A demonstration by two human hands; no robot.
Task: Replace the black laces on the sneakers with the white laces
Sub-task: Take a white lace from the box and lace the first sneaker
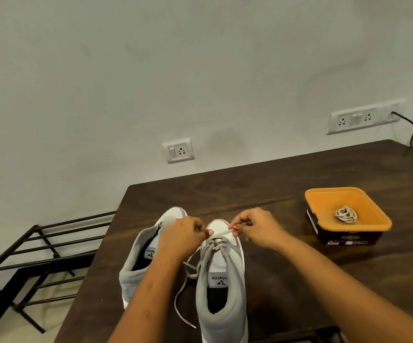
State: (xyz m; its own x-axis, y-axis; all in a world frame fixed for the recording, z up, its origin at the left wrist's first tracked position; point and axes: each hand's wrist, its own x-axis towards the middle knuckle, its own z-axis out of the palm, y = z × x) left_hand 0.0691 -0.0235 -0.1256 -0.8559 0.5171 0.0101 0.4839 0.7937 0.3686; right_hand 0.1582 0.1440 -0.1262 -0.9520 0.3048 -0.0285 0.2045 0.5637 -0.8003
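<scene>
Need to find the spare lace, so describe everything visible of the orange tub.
The orange tub is a square, open container with rounded corners and an orange rim; it looks like plastic. Its outer walls are dark, with a printed label on the near side, too small to read. It stands upright on the dark wooden table, to the right of the right hand and apart from it. A coiled bundle of pale lace lies on its floor. No lid is visible.
</scene>
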